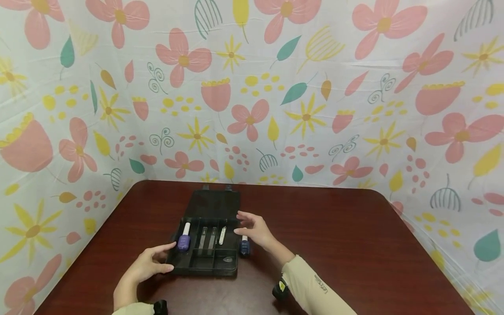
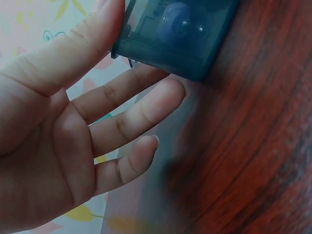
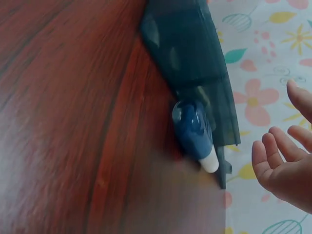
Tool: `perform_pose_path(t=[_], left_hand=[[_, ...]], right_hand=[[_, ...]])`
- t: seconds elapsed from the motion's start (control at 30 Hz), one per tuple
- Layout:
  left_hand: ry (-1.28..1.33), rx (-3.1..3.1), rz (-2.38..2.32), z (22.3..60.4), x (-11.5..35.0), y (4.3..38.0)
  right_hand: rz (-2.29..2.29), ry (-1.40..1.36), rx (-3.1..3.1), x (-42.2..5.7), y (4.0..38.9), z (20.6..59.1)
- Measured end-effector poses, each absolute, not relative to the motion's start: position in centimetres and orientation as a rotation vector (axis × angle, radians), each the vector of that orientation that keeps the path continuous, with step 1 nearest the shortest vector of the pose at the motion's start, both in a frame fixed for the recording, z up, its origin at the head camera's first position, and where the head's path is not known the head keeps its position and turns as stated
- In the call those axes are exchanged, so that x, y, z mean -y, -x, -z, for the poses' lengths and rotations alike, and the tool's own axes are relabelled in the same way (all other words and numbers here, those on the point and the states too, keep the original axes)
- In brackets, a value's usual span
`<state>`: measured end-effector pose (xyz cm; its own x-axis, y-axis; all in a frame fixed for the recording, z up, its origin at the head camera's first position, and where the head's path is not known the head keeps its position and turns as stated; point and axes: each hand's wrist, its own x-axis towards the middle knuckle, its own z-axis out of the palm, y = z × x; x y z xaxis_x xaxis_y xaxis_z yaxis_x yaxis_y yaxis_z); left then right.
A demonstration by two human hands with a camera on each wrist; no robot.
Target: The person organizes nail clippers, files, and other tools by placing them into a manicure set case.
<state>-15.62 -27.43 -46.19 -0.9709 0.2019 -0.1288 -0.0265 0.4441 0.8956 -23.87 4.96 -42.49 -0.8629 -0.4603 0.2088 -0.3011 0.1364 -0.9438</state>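
A black plastic case (image 1: 185, 270) with compartments lies on the table. My left hand (image 1: 143, 267) touches its left side with thumb and index finger, the other fingers extended. In the case's left compartment is a purple nail polish bottle (image 1: 183, 241) with a white cap. Two clear strips (image 1: 202, 238) lie in the middle, and a nail clipper (image 1: 222, 235) is to their right. Just outside the right wall, a dark blue nail polish bottle (image 1: 245, 248) stands. My right hand (image 1: 256, 229) hovers by that wall, fingers spread, holding nothing; the right wrist view shows the blue bottle (image 3: 192, 131) apart from it.
The case's lid (image 1: 212, 203) lies folded back behind it, with two latches at its far edge. A small oval piece (image 1: 227, 260) sits in the front right compartment. Around the brown table (image 1: 334, 245) hangs a flower-patterned cloth (image 1: 252, 166).
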Motion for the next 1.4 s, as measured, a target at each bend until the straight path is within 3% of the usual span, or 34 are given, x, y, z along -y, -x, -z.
perform_pose_path(t=[0.27,0.6,1.4], left_hand=[[-0.151,-2.491,-1.536,46.3,27.6,15.6],[-0.144,-2.491,-1.543,46.3,27.6,15.4],[-0.159,-2.479,-1.553,46.3,27.5,15.6]], right_hand=[[1.752,0.748,-2.264,-5.8,23.6,42.4],[1.541,0.661,-2.332,-6.5,25.4,46.0],[1.292,0.685,-2.388,-6.6,26.4,47.1]])
